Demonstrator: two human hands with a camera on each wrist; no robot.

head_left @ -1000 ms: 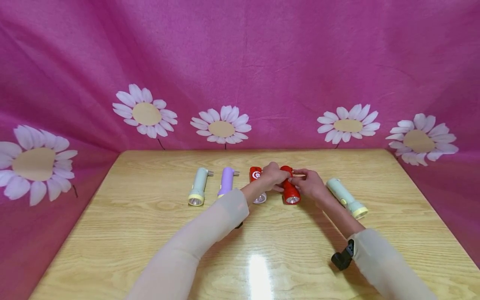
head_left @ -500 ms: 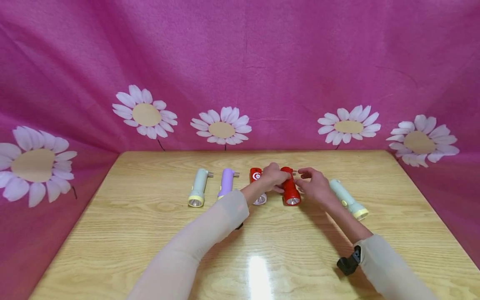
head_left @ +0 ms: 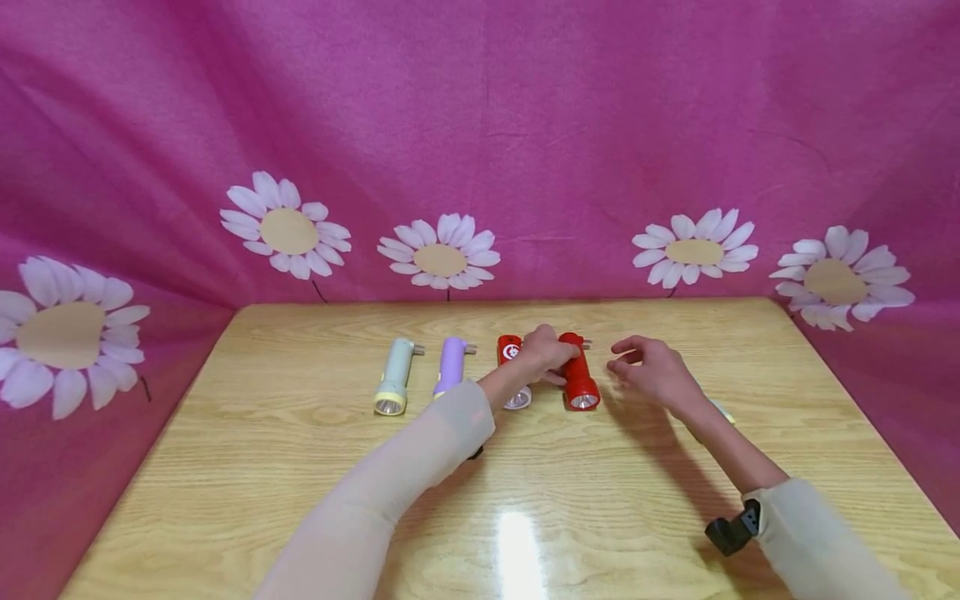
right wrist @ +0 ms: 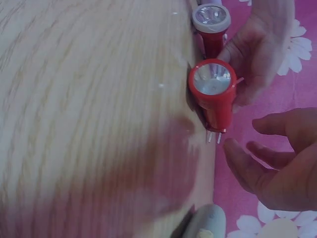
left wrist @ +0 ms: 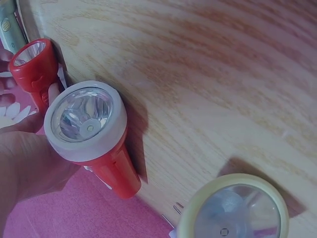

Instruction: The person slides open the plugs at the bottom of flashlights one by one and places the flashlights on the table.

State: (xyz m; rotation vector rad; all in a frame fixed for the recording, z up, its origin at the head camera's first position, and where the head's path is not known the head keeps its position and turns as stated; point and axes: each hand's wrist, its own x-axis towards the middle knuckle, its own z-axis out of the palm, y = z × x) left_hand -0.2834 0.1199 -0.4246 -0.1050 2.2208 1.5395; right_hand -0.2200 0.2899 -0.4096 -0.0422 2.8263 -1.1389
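Observation:
My left hand (head_left: 546, 350) grips the body of a red flashlight (head_left: 581, 379), which lies on the table with its lens toward me. Two metal plug prongs (right wrist: 214, 137) stick out near its tail. Just left of it, partly under the same hand, lies a red flashlight with a white head (left wrist: 86, 121). My right hand (head_left: 656, 371) hovers to the right of the held flashlight, fingers loosely curved and apart from it, holding nothing. Behind the right wrist a pale green flashlight (right wrist: 207, 223) is mostly hidden in the head view.
Further left lie a purple flashlight (head_left: 452, 362), its head covered by my left sleeve, and another pale green flashlight (head_left: 395, 375), both with prongs out. The wooden table (head_left: 600, 517) ends at a pink flowered cloth (head_left: 562, 167) behind.
My right hand has let go of the prong end of the red flashlight and moved to the right, now covering most of the right-hand green flashlight. The left hand stays where it was.

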